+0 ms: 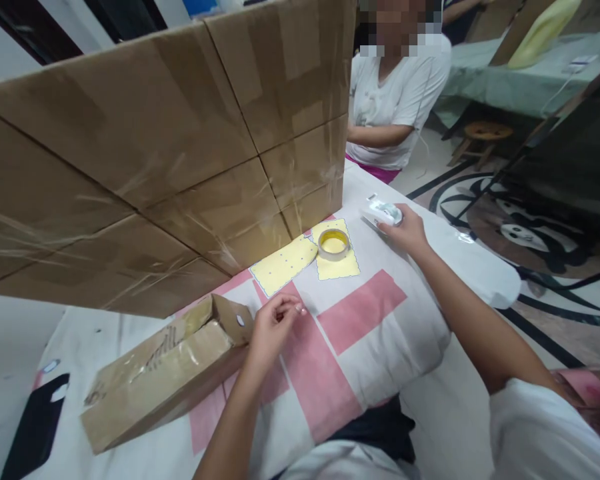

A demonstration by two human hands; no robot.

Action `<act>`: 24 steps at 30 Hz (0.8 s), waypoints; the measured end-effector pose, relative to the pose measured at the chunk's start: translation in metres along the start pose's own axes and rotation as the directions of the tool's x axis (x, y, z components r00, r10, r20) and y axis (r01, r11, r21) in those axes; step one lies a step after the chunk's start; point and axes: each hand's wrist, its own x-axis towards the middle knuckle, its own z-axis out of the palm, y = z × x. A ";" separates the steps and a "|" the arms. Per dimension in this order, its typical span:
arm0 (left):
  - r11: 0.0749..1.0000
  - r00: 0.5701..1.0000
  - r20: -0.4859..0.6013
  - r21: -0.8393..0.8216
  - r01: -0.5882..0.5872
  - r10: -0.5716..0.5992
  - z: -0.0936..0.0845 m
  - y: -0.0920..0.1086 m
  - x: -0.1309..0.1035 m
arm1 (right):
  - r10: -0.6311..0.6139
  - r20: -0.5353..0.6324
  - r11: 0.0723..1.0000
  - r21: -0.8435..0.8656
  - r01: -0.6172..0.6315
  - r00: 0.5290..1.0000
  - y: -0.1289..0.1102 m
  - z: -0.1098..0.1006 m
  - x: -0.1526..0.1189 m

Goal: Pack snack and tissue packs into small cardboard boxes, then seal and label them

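Note:
Out over the right side of the table, my right hand point(407, 230) is closed around a small white hand-held tool point(381, 212) that looks like a tape dispenser. My left hand point(275, 323) hovers over the pink-and-white cloth point(325, 373), fingers curled and thumb and fingertips together. Whether anything small sits in that pinch cannot be made out. Beyond it lie two yellow dotted pieces with wavy edges, a rounded yellow piece point(283, 265) and a squarer yellow piece point(337, 268). A tape roll point(333, 245) with a yellow inner face rests on the squarer one.
A tall cardboard divider point(180, 133) stands along the far left side. A long taped carton point(165, 373) lies left of my left hand, near a black flat object point(35, 427). Across the table sits a person in a white shirt point(400, 100). A wooden stool point(483, 133) stands behind.

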 end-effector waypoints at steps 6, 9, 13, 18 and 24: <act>1.000 0.999 -0.034 -0.002 0.015 -0.015 -0.010 0.003 -0.019 | 0.125 0.043 0.986 -0.116 -0.120 0.991 0.006 0.024 0.008; 1.000 0.997 -0.071 -0.014 0.008 -0.009 -0.016 0.011 -0.032 | 0.110 0.001 0.983 -0.145 -0.109 0.994 -0.013 0.019 0.002; 0.998 0.992 -0.125 -0.052 -0.034 0.027 -0.021 0.026 -0.052 | -0.191 -0.051 0.981 0.026 0.192 0.980 -0.083 0.000 -0.043; 0.994 0.981 -0.175 -0.054 -0.094 0.083 -0.022 0.039 -0.076 | -0.696 0.292 0.704 0.459 0.542 0.657 -0.190 -0.020 -0.145; 0.977 0.944 -0.255 0.019 -0.214 0.212 -0.026 0.038 -0.104 | -0.797 0.354 0.604 0.491 0.628 0.489 -0.238 -0.021 -0.204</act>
